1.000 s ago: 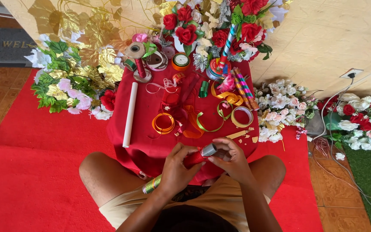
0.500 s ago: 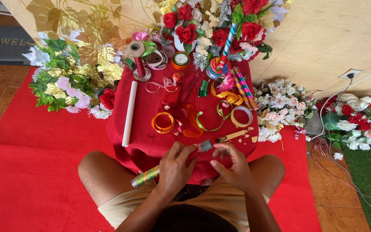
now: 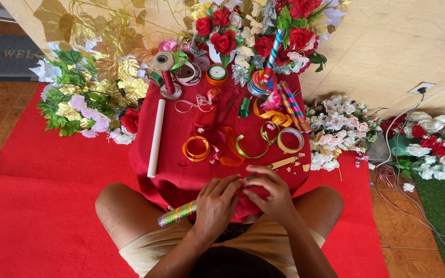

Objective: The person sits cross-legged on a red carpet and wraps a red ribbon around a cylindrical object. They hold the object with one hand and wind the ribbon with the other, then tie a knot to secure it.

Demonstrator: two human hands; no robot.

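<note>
My left hand (image 3: 219,202) and my right hand (image 3: 270,194) meet fingertip to fingertip at the near edge of a low table under a red cloth (image 3: 176,175). Together they pinch a small piece (image 3: 246,181) that is too small to make out. A glittery green-gold roll (image 3: 176,214) juts out to the left from under my left hand; its far end is hidden. Just beyond my right hand lies a tan stick (image 3: 283,163) with paper scraps around it.
The table holds a white tube (image 3: 156,137), an orange ribbon ring (image 3: 195,148), green and orange ribbon loops (image 3: 253,150), a tape ring (image 3: 290,140), spools (image 3: 166,77) and a red rose bouquet (image 3: 263,31). Artificial flowers (image 3: 86,103) lie on the red carpet on both sides. A cable (image 3: 403,123) runs along the right.
Both hands have dropped from above the table to its near edge and closed together. The glittery roll has shifted slightly left with my left hand.
</note>
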